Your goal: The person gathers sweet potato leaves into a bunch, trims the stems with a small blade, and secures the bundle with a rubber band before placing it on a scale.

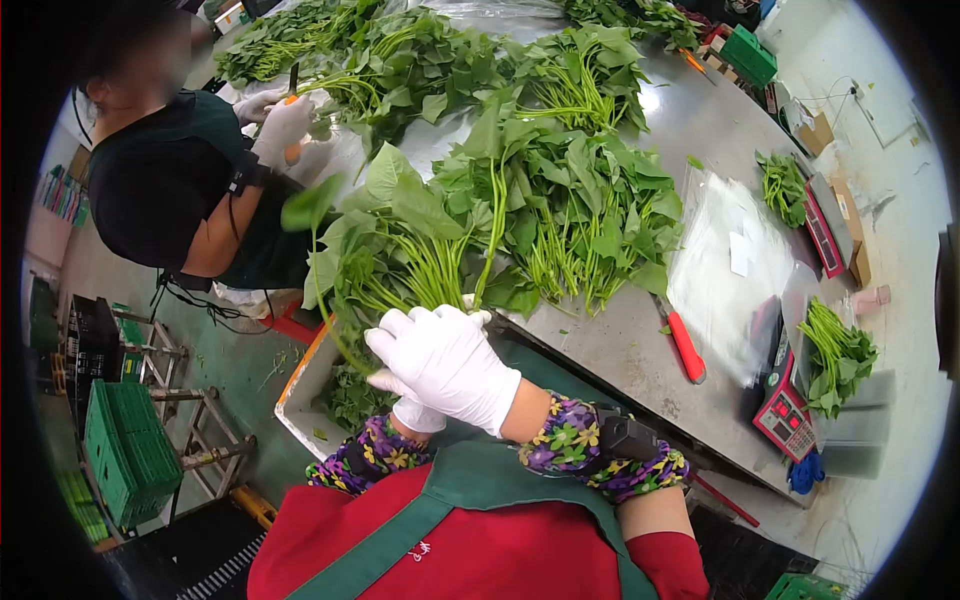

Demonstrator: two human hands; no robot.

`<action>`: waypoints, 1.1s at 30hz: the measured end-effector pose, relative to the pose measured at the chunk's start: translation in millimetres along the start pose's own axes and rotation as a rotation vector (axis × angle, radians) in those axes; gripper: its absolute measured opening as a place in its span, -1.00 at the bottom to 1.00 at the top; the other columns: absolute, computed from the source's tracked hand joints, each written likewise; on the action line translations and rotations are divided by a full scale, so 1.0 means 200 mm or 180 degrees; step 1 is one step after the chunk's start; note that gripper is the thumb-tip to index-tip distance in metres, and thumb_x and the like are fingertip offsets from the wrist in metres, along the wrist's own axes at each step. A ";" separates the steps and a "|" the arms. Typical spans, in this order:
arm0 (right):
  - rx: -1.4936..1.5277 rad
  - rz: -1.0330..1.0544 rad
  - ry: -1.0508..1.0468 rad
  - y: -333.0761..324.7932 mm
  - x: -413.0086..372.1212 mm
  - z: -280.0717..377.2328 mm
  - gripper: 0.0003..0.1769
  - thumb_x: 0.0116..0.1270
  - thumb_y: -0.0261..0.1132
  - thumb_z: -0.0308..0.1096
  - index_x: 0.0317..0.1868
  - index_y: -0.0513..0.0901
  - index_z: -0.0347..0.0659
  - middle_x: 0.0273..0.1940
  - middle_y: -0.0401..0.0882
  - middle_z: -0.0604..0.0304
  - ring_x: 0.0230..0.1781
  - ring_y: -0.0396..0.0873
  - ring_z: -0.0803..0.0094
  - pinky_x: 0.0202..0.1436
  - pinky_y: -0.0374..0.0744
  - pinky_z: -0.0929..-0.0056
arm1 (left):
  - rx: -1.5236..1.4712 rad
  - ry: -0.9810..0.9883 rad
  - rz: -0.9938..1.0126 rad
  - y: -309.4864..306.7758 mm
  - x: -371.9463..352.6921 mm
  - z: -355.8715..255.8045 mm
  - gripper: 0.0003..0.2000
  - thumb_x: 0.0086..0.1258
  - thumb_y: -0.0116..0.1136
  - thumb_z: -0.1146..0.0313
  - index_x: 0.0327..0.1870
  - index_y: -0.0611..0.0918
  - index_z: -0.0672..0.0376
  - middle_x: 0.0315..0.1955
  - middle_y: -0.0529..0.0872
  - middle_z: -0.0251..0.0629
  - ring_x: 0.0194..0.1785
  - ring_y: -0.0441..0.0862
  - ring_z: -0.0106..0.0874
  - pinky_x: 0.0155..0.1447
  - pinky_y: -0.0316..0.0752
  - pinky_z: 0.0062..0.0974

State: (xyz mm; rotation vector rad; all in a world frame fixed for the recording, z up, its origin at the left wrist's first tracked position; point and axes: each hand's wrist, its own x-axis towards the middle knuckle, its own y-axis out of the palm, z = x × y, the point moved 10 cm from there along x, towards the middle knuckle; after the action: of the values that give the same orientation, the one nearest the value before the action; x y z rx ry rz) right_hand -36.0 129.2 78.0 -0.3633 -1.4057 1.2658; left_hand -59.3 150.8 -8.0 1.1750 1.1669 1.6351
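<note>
My right hand (445,365), in a white glove, is closed around the lower stems of a bunch of leafy greens (425,265). My left hand (418,414), gloved too, sits under and behind it, mostly covered; it appears closed on the same bunch. One loose stem with a leaf (310,205) arcs out to the left of the bunch, its lower end near my fingers. Just beyond lies a heap of greens (590,215) on the metal table (610,345). A red-handled knife (686,348) rests on the table to the right.
Clear plastic bags (715,285) lie right of the heap. Two red scales (785,415) stand at the right edge, with greens (838,355) beside the near one. A white-walled bin (305,400) is below my hands. At left, a co-worker (175,180) holds an orange-handled tool. Green crates (130,450) are stacked lower left.
</note>
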 end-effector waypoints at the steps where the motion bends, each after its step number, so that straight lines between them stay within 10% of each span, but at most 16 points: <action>1: 0.0005 0.0017 0.0043 0.00 0.00 0.00 -0.76 0.11 0.34 -0.08 -0.38 0.61 -0.05 -0.48 0.51 0.25 -0.44 0.58 0.30 -0.41 0.51 0.35 | 0.1354 -0.0680 0.0477 -0.06 -0.01 0.02 -0.82 0.32 -0.06 0.28 -0.35 0.57 0.13 -0.27 0.54 -0.22 -0.07 0.45 -0.29 0.05 0.36 -0.25; 3: 0.0571 -0.0266 0.0337 -0.06 -0.08 -0.15 -0.78 0.10 0.36 -0.14 -0.31 0.64 -0.06 -0.42 0.57 0.22 -0.43 0.61 0.32 -0.41 0.52 0.35 | 0.4083 -0.2031 0.1359 -0.29 -0.11 0.06 -0.79 0.49 -0.13 0.25 0.00 0.45 0.11 -0.15 0.52 -0.30 0.01 0.49 -0.43 0.17 0.40 -0.39; 4: 0.0829 -0.0566 0.0715 -0.11 -0.14 -0.27 -0.81 0.10 0.37 -0.28 -0.27 0.65 -0.12 -0.40 0.59 0.17 -0.45 0.60 0.30 -0.39 0.54 0.39 | 0.2534 -0.3083 -0.0845 -0.51 -0.17 0.08 -0.75 0.44 0.00 0.31 0.08 0.47 0.15 -0.09 0.57 -0.30 -0.05 0.54 -0.43 0.09 0.46 -0.46; 7: 0.2187 -0.0770 0.2579 -0.01 -0.39 -0.67 -0.81 0.35 0.22 -0.29 -0.24 0.61 -0.26 -0.38 0.62 0.18 -0.51 0.58 0.46 -0.44 0.53 0.45 | 0.2522 -0.3467 -0.0842 -0.40 -0.15 0.10 -0.70 0.29 0.21 0.46 0.03 0.53 0.24 -0.27 0.68 -0.30 -0.32 0.60 -0.48 -0.23 0.54 -0.51; 15: 0.4260 -0.0060 0.3413 0.25 -0.45 -0.66 -0.76 0.39 0.17 -0.31 -0.25 0.56 -0.38 -0.47 0.58 0.23 -0.52 0.50 0.58 -0.41 0.49 0.54 | 0.2731 -0.3506 -0.0743 -0.36 -0.16 0.13 -0.74 0.30 0.20 0.44 -0.01 0.56 0.27 -0.34 0.69 -0.32 -0.39 0.60 -0.53 -0.28 0.54 -0.54; 25: 0.0689 -0.0603 0.2077 -0.02 -0.40 -0.72 -0.82 0.30 0.17 -0.31 -0.34 0.54 -0.27 -0.44 0.49 0.09 -0.51 0.46 0.29 -0.39 0.44 0.33 | 0.2780 -0.3634 -0.0618 -0.36 -0.16 0.14 -0.74 0.28 0.21 0.45 -0.02 0.55 0.28 -0.35 0.68 -0.30 -0.42 0.58 -0.52 -0.30 0.53 -0.55; 28: 0.3201 -0.0377 0.3184 0.19 -0.49 -0.79 -0.82 0.36 0.11 -0.36 -0.21 0.58 -0.28 -0.42 0.57 0.27 -0.47 0.40 0.62 -0.35 0.45 0.59 | 0.2587 -0.3713 -0.0578 -0.36 -0.16 0.13 -0.73 0.30 0.20 0.43 0.00 0.54 0.27 -0.36 0.67 -0.29 -0.43 0.58 -0.52 -0.30 0.54 -0.55; 33: 0.4648 -0.0015 0.2854 0.25 -0.43 -0.69 -0.72 0.39 0.15 -0.36 0.04 0.58 -0.27 -0.27 0.65 0.33 -0.39 0.43 0.69 -0.23 0.44 0.68 | 0.2142 -0.3899 -0.0732 -0.34 -0.17 0.13 -0.71 0.33 0.19 0.38 0.03 0.51 0.22 -0.35 0.65 -0.29 -0.43 0.57 -0.53 -0.33 0.52 -0.56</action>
State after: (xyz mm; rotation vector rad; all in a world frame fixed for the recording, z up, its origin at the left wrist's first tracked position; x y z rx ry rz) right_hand 85.2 143.8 -39.4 0.1203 0.4003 1.5007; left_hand -19.3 142.0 -77.8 1.9206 0.9137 0.1099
